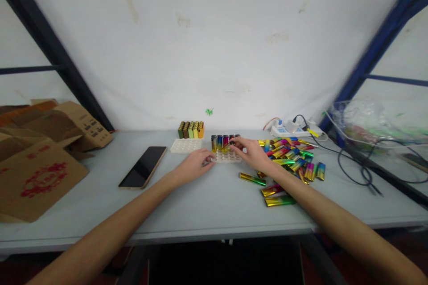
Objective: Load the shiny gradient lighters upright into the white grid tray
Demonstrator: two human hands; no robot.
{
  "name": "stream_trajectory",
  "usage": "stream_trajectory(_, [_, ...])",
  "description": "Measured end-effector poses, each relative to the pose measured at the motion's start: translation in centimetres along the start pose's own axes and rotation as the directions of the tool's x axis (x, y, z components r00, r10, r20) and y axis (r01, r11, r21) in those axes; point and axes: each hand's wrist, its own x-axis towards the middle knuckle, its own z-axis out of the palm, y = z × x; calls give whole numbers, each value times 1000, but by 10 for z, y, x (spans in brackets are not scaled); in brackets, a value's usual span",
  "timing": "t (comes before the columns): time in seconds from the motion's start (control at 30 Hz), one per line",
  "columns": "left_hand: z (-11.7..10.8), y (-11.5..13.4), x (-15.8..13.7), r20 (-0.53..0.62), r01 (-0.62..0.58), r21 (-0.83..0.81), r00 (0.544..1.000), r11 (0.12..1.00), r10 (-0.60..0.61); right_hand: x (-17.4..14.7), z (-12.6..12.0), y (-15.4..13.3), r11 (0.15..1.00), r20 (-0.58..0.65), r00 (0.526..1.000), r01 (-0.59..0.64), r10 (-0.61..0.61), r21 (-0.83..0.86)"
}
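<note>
Metallic lighters (pixel 220 142) stand upright in a row at the back of a white tray with round holes (pixel 230 157). My right hand (pixel 250 150) is over that tray, thumb and fingers pinched on a lighter (pixel 228 147) with a dark top; the fingers partly hide it. At the tray's left front corner, my left hand (pixel 197 163) has its fingers curled with the tips on the edge. By my right forearm lies a loose pile of shiny rainbow-coloured lighters (pixel 296 158), and one green-gold lighter (pixel 253 179) lies apart in front of the tray.
A second white tray (pixel 186 145) lies left of the first, with a block of upright lighters (pixel 191 130) behind it. To the left are a phone (pixel 143 167) and cardboard boxes (pixel 43 173). On the right are a power strip (pixel 290 130), black cable (pixel 354 167) and plastic bag (pixel 361 118).
</note>
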Motion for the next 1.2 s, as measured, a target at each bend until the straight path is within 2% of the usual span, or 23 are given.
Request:
stream_trajectory(0.23, [0,1,-1,-7,-13,-8,1000,1000,13,4,6,2,989,36,998,57,-53,-137])
stream_trajectory(0.37, [1,1,-2,-15,-20,-17,1000,1000,19,6,8,-2,984,79,993,102,-91,-145])
stream_trajectory(0.57, [1,1,-2,-11,-18,-20,1000,1000,18,10,8,-2,985,96,994,72,-57,-160])
stream_trajectory(0.77, [1,3,-1,0,-3,-11,1000,1000,3,29,0,6,958,209,968,184,-137,-222])
stream_trajectory(0.97, [0,4,-2,-8,-6,-17,1000,1000,6,43,-6,5,938,329,938,203,-105,-281])
stream_trajectory(1.2, [0,2,-2,-4,-3,-18,1000,1000,3,64,-11,-10,934,387,922,163,-29,-317])
